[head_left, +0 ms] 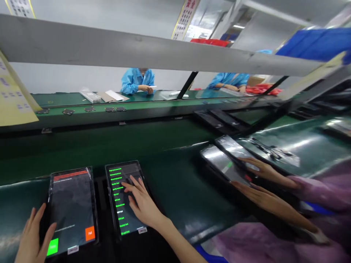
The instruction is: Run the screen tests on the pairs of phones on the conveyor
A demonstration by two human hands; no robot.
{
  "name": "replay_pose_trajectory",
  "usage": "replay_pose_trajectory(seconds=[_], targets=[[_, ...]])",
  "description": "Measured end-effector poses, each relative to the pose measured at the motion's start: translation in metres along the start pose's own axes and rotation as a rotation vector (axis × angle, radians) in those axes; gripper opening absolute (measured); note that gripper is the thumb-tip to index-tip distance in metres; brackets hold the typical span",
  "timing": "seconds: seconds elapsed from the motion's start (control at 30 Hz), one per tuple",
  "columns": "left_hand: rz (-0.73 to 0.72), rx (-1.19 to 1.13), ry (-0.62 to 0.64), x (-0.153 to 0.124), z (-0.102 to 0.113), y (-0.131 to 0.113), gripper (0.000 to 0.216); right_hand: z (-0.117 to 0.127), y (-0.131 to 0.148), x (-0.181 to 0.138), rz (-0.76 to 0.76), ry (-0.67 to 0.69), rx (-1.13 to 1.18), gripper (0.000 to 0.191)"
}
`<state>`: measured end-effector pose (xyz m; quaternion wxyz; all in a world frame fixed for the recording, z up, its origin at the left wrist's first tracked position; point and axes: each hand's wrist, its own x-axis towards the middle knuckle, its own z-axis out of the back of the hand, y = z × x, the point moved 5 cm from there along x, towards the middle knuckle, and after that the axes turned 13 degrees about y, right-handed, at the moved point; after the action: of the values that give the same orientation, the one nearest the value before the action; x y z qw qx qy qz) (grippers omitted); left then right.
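Lower left of the frame: left hand open, thumb on the left tablet – gripping nothing. Right hand, lower centre, open too – fingertips pressing the middle tablet showing green text.

Both hands bare; forearms apparently unsleeved, no rings or watch visible.

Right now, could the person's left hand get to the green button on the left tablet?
Probably yes. The left hand rests at the left tablet's edge, right beside the green button, with nothing lying between them.
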<state>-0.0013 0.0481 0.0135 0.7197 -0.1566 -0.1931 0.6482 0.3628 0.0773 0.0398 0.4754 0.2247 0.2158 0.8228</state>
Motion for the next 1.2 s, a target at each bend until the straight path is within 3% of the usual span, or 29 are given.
replay_pose_trajectory(seconds=[0.1,0.17,0.37,0.47,0.57,0.7,0.83,1.1,1.2], targets=[[-0.027,0.021,-0.054,0.000,-0.002,-0.007,0.061,-0.008,0.002,0.002,0.053,-0.012,-0.073,0.027],[-0.044,0.014,-0.018,-0.005,-0.002,-0.009,0.058,-0.013,0.002,0.001,0.069,-0.032,-0.095,0.026],[-0.028,-0.106,0.355,-0.019,0.007,-0.009,0.069,-0.016,-0.004,-0.004,0.063,-0.073,-0.084,0.022],[-0.020,-0.132,0.411,-0.020,0.011,-0.006,0.071,-0.016,-0.006,-0.004,0.051,-0.084,-0.086,0.019],[-0.032,-0.127,0.366,-0.018,0.011,-0.007,0.069,-0.018,-0.009,-0.004,0.041,-0.073,-0.105,0.019],[-0.003,-0.033,0.173,-0.010,0.013,-0.010,0.053,-0.021,-0.013,-0.007,0.045,-0.037,-0.121,0.018],[-0.019,0.124,0.024,0.002,0.016,-0.016,0.044,-0.019,-0.016,-0.013,0.037,-0.104,-0.094,0.015],[-0.049,0.306,-0.053,0.017,0.008,-0.030,0.062,-0.024,-0.016,-0.019,0.025,-0.122,-0.069,0.011],[-0.019,0.297,-0.046,0.024,0.008,-0.033,0.060,-0.024,-0.015,-0.018,0.026,-0.125,-0.062,0.011]])
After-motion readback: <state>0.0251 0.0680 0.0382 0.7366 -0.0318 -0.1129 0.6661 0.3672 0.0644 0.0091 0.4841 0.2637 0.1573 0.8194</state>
